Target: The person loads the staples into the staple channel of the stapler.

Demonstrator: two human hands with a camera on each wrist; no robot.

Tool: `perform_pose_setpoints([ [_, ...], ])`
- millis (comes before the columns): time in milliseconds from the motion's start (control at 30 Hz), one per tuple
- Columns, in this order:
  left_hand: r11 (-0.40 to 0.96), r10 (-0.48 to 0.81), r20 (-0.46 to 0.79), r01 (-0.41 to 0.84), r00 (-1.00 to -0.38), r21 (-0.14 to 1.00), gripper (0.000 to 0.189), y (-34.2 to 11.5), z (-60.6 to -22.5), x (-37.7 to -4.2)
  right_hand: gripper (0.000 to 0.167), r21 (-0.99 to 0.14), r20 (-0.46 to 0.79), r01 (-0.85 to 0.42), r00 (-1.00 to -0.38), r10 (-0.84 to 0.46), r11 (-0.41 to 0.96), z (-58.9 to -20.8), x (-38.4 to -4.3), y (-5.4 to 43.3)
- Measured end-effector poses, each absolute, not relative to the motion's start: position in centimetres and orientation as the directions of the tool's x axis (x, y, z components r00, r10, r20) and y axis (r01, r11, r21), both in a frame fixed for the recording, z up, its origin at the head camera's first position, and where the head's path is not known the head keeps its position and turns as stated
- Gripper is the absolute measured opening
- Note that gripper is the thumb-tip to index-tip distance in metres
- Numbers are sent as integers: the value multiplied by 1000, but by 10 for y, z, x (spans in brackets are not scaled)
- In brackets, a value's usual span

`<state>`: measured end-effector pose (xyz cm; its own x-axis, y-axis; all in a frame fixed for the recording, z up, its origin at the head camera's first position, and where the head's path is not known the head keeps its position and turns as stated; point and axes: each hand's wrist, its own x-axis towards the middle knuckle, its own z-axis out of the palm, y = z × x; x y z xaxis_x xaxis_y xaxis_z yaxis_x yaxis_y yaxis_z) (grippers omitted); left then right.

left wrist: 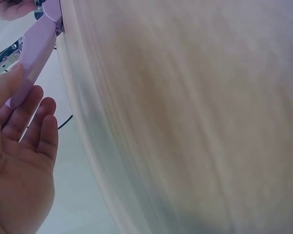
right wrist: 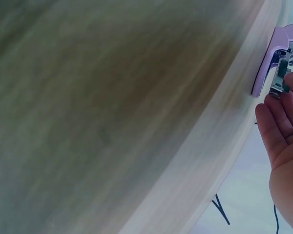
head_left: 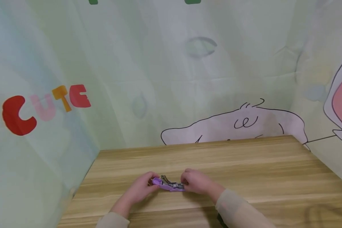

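A purple stapler point(head_left: 166, 186) lies opened out low over the middle of the wooden table, its metal parts exposed. My left hand point(head_left: 141, 189) grips its left end; in the left wrist view the thumb point(left wrist: 7, 85) presses on the purple cover point(left wrist: 38, 48), with fingers behind it. At the other end, my right hand point(head_left: 198, 181) pinches the metal staple channel point(right wrist: 282, 70) between thumb and fingers, as the right wrist view shows. A dark metal strip point(head_left: 164, 178) sticks up at a slant between the hands.
The wood-grain table point(head_left: 245, 164) reaches back to a printed cloth point(head_left: 131, 79) hung behind and at the sides. Its front part lies under my forearms. A dark object point(head_left: 221, 220) shows partly beside the right sleeve point(head_left: 239, 209).
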<state>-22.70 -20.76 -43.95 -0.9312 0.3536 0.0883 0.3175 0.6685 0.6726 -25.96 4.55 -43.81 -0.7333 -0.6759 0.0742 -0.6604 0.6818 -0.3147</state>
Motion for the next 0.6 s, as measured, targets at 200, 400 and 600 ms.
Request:
perform_pose_setpoints([
  [200, 670, 363, 98, 332, -927, 664, 27, -208, -441, -228, 16, -301, 100, -687, -713, -694, 662, -440, -260, 47],
  [400, 670, 359, 95, 328, -928, 666, 27, -207, -440, -227, 16, -312, 99, -691, -706, -701, 652, -439, -259, 48],
  [600, 669, 349, 99, 322, -932, 669, 27, -206, -440, -226, 15, -319, 106, -693, -704, -702, 646, -442, -259, 49],
])
